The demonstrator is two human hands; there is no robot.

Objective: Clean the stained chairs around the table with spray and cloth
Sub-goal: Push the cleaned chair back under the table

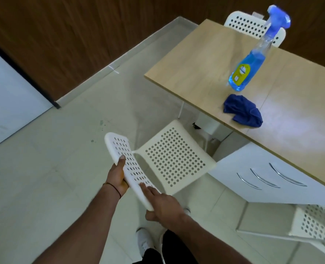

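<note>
View: head
Left hand point(119, 174): curled round the backrest point(128, 164) edge, thumb on its front.
Right hand point(162, 202): grips the backrest's near end, fingers laid on top.
Chair point(175, 157): white, perforated, seat near the table point(196, 63) edge.
Spray bottle point(252, 60): upright on the table.
Cloth point(242, 110): blue, crumpled, just beside the bottle.

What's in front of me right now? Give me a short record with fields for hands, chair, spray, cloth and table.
left hand: grips the backrest edge of the white chair, thumb on the front
right hand: grips the backrest's near end, fingers on the front
spray bottle: stands on the table, blue liquid, untouched
cloth: blue, crumpled on the table beside the bottle, near the edge
far chair: white, at the table's far side
drawer unit: white, under the table
</note>
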